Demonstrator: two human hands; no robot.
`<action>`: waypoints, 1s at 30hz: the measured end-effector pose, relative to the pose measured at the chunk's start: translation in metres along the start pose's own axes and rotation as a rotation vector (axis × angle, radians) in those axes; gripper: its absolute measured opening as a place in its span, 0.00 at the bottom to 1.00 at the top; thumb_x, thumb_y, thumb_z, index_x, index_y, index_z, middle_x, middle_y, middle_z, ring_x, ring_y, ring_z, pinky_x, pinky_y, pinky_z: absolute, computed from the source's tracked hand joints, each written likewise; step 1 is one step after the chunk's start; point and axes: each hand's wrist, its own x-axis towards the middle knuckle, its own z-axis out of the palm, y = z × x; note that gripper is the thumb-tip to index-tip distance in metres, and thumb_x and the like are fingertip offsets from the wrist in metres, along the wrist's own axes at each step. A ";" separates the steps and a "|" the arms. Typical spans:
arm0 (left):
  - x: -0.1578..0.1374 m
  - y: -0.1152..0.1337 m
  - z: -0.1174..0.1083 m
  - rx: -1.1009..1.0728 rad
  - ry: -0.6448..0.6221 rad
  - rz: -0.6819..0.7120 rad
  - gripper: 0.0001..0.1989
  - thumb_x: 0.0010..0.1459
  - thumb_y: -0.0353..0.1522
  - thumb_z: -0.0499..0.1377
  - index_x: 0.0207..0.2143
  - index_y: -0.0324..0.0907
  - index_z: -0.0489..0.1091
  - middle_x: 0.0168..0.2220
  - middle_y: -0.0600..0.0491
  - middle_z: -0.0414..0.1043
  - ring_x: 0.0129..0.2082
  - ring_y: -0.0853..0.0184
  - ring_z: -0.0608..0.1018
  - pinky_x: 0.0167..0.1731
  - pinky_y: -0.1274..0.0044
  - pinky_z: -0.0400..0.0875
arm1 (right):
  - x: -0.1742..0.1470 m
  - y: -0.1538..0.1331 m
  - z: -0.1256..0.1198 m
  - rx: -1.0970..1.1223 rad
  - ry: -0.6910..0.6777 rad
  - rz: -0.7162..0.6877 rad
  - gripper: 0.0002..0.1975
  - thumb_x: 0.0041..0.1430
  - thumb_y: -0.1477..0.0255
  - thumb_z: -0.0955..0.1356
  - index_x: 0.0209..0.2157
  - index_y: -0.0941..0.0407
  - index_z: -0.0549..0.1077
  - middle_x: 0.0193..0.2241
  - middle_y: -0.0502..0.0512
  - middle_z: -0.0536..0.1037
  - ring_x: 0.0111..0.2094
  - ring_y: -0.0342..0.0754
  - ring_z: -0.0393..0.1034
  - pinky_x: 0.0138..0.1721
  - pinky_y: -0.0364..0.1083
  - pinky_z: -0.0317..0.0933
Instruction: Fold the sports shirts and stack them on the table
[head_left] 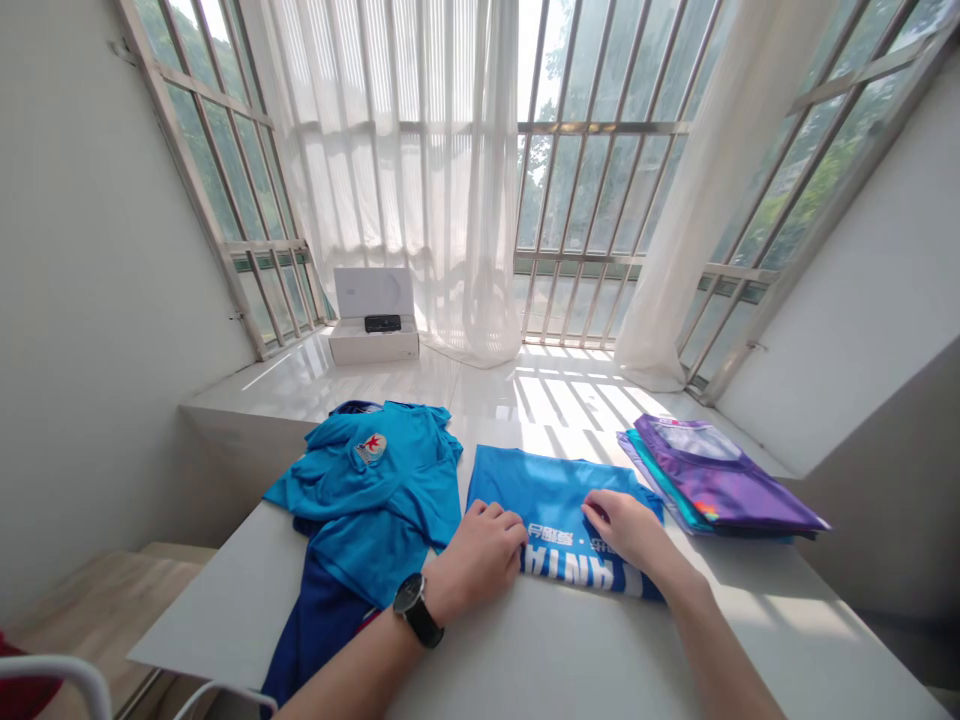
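A folded blue T-shirt (551, 490) with white lettering lies flat on the white table in front of me. My left hand (480, 550), with a black-strapped watch on its wrist, is closed at the shirt's near left corner, fingers curled over the edge. On the right part of the shirt, my right hand (626, 530) is closed, thumb and forefinger pinched together at the cloth above the printed letters. To the left, a loose heap holds a teal-blue shirt (390, 500) with a round red-and-white badge, and dark blue clothing (319, 620) hangs out beneath it.
Folded clothes are stacked at the right, with a purple shirt (727, 475) on top. An open white box (375, 345) holding a black item stands on the window ledge (285, 385). White curtains (472, 200) hang before barred windows. A white tubular frame (64, 668) shows at lower left.
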 end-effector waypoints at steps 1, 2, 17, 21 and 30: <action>0.001 -0.003 0.001 0.001 -0.004 -0.036 0.10 0.67 0.30 0.52 0.42 0.44 0.73 0.46 0.50 0.77 0.44 0.60 0.75 0.49 0.65 0.66 | 0.001 0.008 -0.001 -0.043 0.002 0.032 0.14 0.62 0.65 0.62 0.30 0.53 0.76 0.32 0.56 0.80 0.35 0.51 0.73 0.35 0.46 0.61; 0.002 -0.006 0.001 0.003 -0.006 -0.070 0.10 0.67 0.30 0.52 0.42 0.44 0.74 0.47 0.50 0.77 0.45 0.60 0.75 0.50 0.64 0.66 | 0.002 0.014 -0.002 -0.054 -0.010 0.050 0.14 0.62 0.65 0.62 0.29 0.53 0.76 0.32 0.56 0.81 0.36 0.52 0.74 0.35 0.46 0.62; -0.003 -0.003 0.006 -0.004 0.071 -0.272 0.21 0.69 0.47 0.49 0.50 0.43 0.72 0.50 0.44 0.73 0.51 0.52 0.72 0.50 0.60 0.68 | -0.013 -0.027 0.006 0.667 -0.618 -0.003 0.25 0.56 0.55 0.71 0.48 0.59 0.77 0.31 0.55 0.82 0.33 0.49 0.77 0.35 0.44 0.69; -0.004 -0.014 0.010 0.014 0.046 -0.258 0.21 0.65 0.43 0.55 0.56 0.44 0.69 0.60 0.43 0.68 0.60 0.49 0.67 0.59 0.55 0.61 | -0.013 -0.030 0.007 0.732 -0.638 -0.105 0.29 0.56 0.53 0.72 0.53 0.57 0.75 0.43 0.60 0.82 0.44 0.54 0.77 0.47 0.50 0.70; 0.002 -0.025 -0.005 -0.066 0.080 -0.193 0.10 0.68 0.35 0.55 0.46 0.43 0.73 0.46 0.48 0.76 0.47 0.59 0.76 0.48 0.68 0.70 | -0.013 -0.058 0.038 0.646 -0.335 -0.394 0.19 0.62 0.55 0.68 0.44 0.54 0.80 0.54 0.61 0.76 0.54 0.56 0.71 0.58 0.52 0.65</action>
